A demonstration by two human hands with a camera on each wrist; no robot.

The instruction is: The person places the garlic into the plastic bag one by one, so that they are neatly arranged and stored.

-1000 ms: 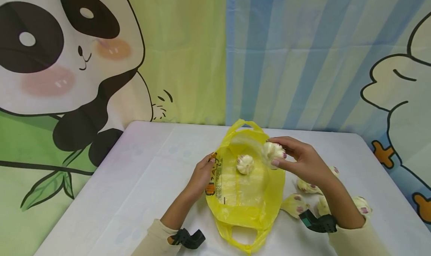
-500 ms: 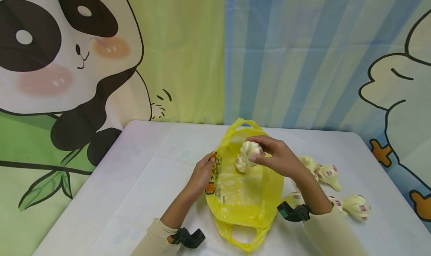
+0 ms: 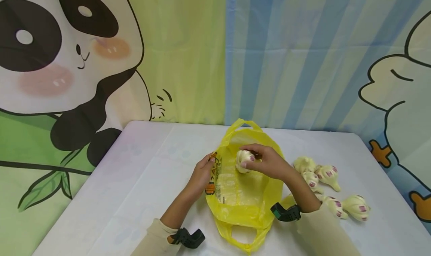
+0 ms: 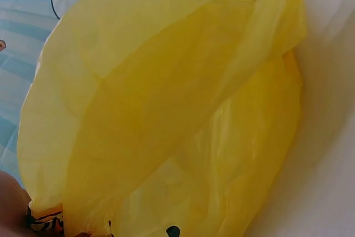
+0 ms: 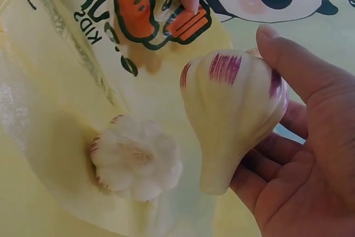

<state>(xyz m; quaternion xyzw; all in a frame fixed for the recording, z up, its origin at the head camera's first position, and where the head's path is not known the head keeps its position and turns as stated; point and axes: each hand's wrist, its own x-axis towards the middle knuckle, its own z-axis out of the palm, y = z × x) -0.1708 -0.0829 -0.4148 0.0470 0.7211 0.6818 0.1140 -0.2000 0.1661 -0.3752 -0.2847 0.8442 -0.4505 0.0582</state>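
Garlic bulb [image 5: 230, 104] held in the right hand [image 3: 270, 161], at the big mouth of a yellow bag [image 3: 244, 215], with another bulb [image 5: 136, 159] lying close by inside. Left side of the bag held in the left hand [image 3: 200, 174]. On the white table [image 3: 148, 181], off to the right of the bag, more pale bulbs [image 3: 355, 207], some touching.

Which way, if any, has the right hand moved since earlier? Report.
Yes: in the head view, the right hand moved left, towards the backdrop seam.
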